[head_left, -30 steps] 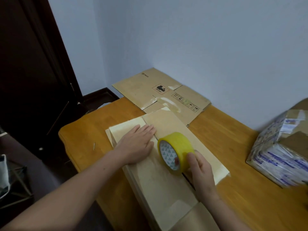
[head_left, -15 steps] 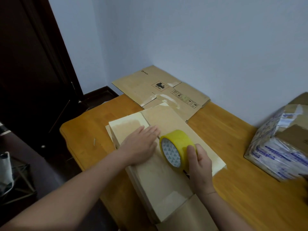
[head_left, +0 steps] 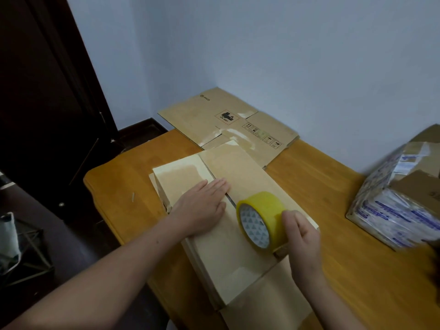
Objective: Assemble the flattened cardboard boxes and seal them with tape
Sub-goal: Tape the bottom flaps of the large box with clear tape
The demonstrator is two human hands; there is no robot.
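Straight, close-set fingers of the left hand (head_left: 201, 206) press flat on the box (head_left: 221, 225) beside its centre seam. The right hand (head_left: 300, 236) curls round a glossy yellow tape roll (head_left: 262, 219), upright on the matte cardboard flaps. The box rests on a smooth wooden table (head_left: 333, 234); a flattened box (head_left: 228, 122) lies beyond.

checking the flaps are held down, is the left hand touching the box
Touching. The head view shows the left hand lying flat, palm down, on top of the box, beside its flap seam.
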